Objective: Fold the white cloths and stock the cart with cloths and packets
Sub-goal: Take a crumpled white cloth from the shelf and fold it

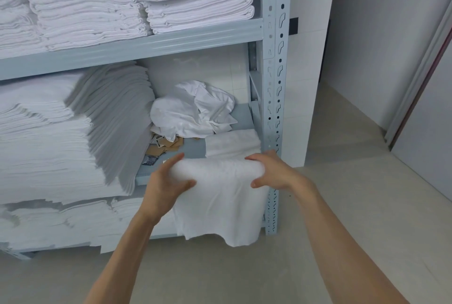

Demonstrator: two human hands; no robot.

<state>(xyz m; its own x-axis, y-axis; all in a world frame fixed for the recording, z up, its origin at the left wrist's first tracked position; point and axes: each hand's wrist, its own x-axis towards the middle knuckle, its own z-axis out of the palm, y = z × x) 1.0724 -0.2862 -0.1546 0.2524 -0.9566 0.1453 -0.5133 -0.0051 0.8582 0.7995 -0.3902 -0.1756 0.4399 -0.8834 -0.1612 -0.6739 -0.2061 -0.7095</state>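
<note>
Before the grey shelving rack stacked with folded linens, a white cloth hangs over the middle shelf's front edge — left hand and right hand gripping its rolled top — near scattered packets.

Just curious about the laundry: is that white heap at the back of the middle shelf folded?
Not folded. The white heap lies crumpled and bunched, unlike the flat folded cloth in front.

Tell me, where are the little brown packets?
The brown packets lie on the middle shelf, under the crumpled cloth, beside the tall folded stack.
</note>
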